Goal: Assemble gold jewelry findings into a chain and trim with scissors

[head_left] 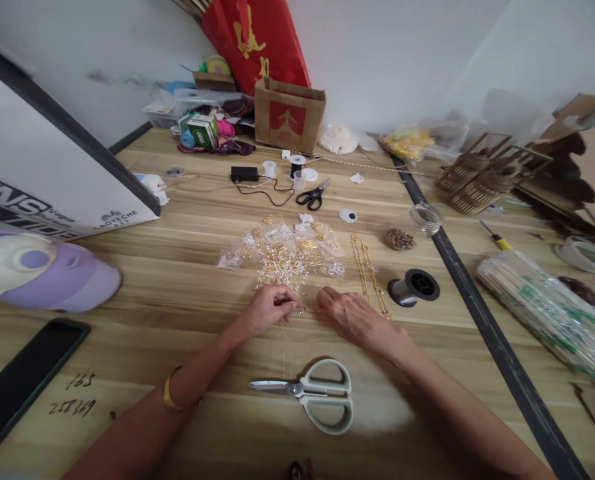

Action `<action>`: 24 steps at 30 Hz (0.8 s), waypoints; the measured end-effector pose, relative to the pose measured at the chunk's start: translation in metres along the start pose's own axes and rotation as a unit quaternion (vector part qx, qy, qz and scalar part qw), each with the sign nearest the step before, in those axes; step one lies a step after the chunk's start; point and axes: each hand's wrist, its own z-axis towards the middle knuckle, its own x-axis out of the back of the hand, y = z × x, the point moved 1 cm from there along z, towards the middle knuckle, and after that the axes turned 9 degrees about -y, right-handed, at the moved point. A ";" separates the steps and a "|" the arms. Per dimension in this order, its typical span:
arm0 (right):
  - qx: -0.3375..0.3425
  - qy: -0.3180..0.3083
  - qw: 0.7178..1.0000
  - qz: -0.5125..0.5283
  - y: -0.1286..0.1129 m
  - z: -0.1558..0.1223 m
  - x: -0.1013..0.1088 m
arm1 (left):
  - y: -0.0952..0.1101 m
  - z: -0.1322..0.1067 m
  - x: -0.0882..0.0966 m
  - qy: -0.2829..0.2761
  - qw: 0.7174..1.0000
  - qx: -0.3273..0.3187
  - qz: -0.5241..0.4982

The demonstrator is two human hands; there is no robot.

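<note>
My left hand (pixel 272 308) is closed in a pinch at the near edge of a pile of silver and gold beads (pixel 281 267). A tiny shiny piece (pixel 302 310) shows by its fingertips; what they grip is too small to make out. Faint thin strands run down from below this hand toward the scissors (pixel 325 395) with pale handles, which lie on the table. To the right, my right hand (pixel 345 312) rests on the table with its fingers curled under, hiding whatever they hold. A gold chain (pixel 360 267) lies just beyond it.
A spool of grey wire (pixel 415 288) and a tipped clear jar of beads (pixel 402 237) stand on the right. Black scissors (pixel 313 195) lie farther back. On the left are a phone (pixel 27 380), a purple object (pixel 72 273) and a large white box (pixel 52 153).
</note>
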 end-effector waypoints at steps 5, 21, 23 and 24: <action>-0.003 -0.003 0.998 0.058 0.002 0.000 -0.001 | 0.000 0.000 0.000 -0.002 1.000 0.002 0.001; -0.032 -0.001 0.999 0.009 0.002 -0.001 0.001 | 0.000 0.000 -0.001 0.008 1.000 0.004 0.007; -0.033 -0.002 0.999 0.003 0.002 -0.001 0.001 | 0.000 0.000 -0.001 0.008 1.000 0.003 0.010; -0.033 -0.006 0.999 0.000 0.002 -0.001 0.001 | 0.001 0.000 -0.001 0.008 1.000 0.003 0.013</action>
